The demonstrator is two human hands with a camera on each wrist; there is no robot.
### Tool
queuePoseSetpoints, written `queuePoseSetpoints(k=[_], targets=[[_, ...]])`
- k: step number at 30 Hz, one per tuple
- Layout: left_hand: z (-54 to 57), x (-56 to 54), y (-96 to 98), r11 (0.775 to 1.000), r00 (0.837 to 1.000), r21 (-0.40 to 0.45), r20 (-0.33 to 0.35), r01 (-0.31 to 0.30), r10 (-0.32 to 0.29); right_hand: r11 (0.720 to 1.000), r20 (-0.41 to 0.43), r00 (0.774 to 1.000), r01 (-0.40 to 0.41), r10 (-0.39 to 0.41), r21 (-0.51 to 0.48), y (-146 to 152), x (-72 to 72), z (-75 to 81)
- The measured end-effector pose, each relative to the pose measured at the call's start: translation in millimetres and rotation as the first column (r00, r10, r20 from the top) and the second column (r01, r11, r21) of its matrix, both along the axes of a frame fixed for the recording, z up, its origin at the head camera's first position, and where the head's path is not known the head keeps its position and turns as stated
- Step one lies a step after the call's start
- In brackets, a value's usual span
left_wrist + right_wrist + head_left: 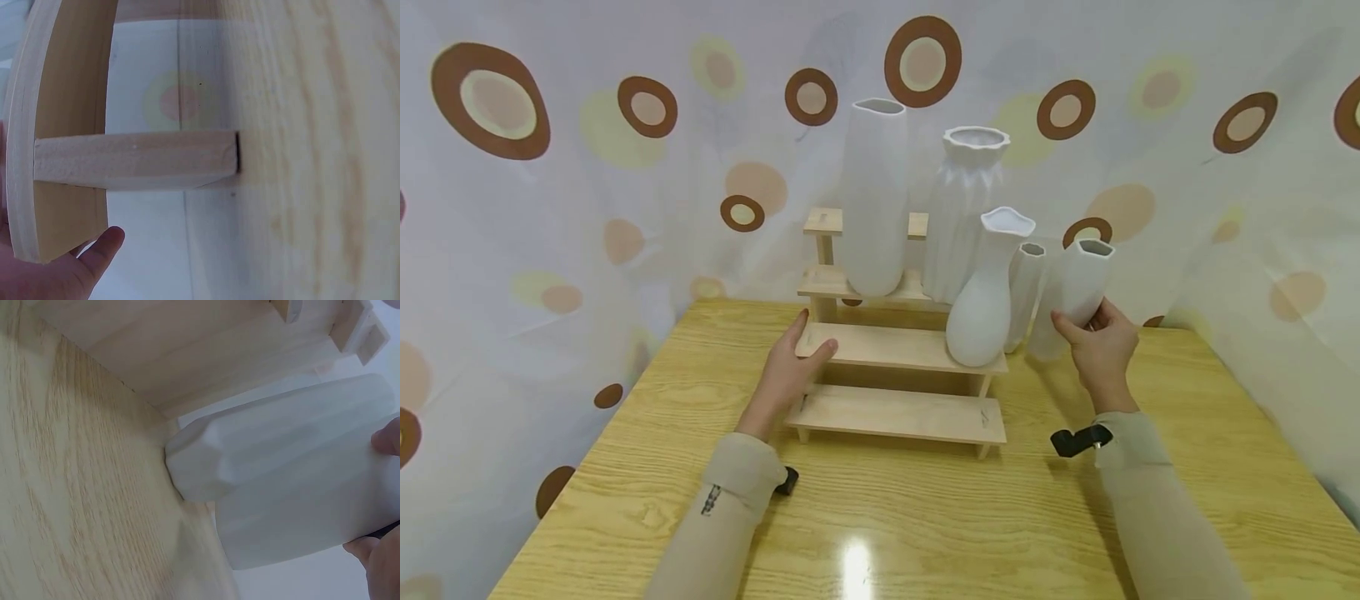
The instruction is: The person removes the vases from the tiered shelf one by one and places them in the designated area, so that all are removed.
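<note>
A light wooden step shelf stands on the table. My left hand grips the left end of one of its boards; in the left wrist view the thumb and fingers lie around that board's end. My right hand holds a small white vase between thumb and fingers, tilted, right of the shelf. In the right wrist view the held vase is close beside a slim ribbed white vase, which stands on the table; its base seems slightly raised.
A tall smooth white vase and a pleated white vase stand toward the shelf's back. A round-bellied vase with a flared rim is on the shelf's right end. Patterned cloth hangs behind the wooden table.
</note>
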State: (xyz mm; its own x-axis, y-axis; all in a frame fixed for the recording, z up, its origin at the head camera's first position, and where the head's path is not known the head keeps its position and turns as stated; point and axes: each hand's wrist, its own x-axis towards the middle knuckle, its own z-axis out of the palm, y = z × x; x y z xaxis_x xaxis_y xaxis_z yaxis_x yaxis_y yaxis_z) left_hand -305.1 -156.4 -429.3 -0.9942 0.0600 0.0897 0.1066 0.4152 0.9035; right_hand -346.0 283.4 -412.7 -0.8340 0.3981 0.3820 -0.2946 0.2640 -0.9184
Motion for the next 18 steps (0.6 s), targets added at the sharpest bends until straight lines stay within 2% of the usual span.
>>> queuePoseSetpoints(k=[6, 18], targets=[[0.3, -0.6, 0.4, 1.0, 1.0, 0.006, 0.011, 0.0, 0.0, 0.994, 0.018, 0.999, 0.041, -0.043, 0.096, 4.9, -8.3, -4.4], [-1.1, -1.7, 0.0, 1.0, 1.0, -0.001, 0.005, 0.002, -0.002, 0.99, 0.043, 0.997, 0.052, -0.058, 0.127, 7.0, -17.1, -5.2]])
